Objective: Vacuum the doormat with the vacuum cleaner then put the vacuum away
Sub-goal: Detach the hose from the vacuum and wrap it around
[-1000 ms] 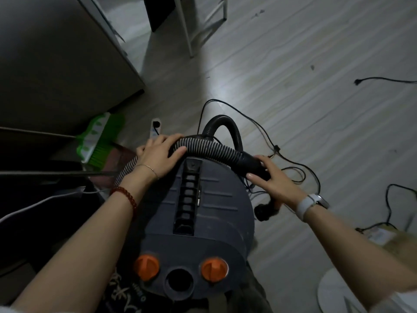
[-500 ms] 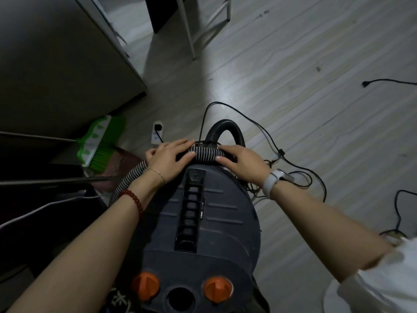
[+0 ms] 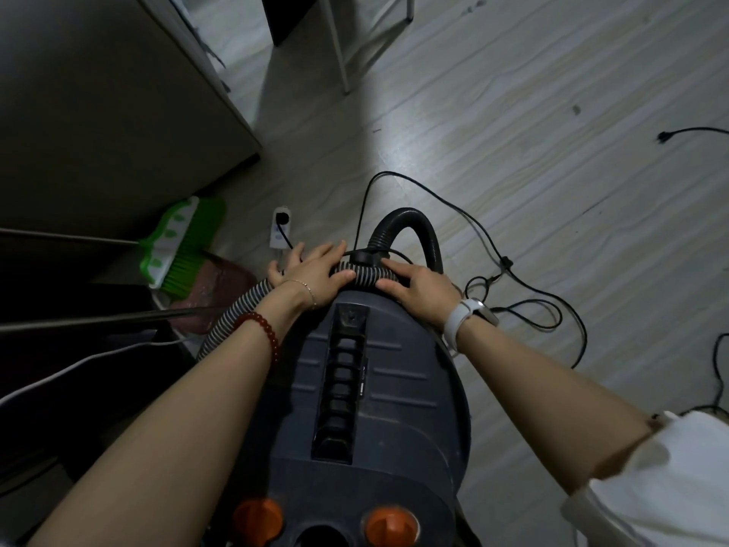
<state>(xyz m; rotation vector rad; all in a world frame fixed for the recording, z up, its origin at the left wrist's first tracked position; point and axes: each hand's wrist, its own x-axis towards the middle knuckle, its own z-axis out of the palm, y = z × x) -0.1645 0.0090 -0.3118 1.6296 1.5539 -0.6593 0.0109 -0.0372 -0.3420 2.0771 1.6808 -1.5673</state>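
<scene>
Both arms stretched forward — left hand (image 3: 315,272) and right hand (image 3: 418,288) side by side, palms down, fingers (image 3: 388,287) curled, probably gripping — thumbs hidden.
</scene>
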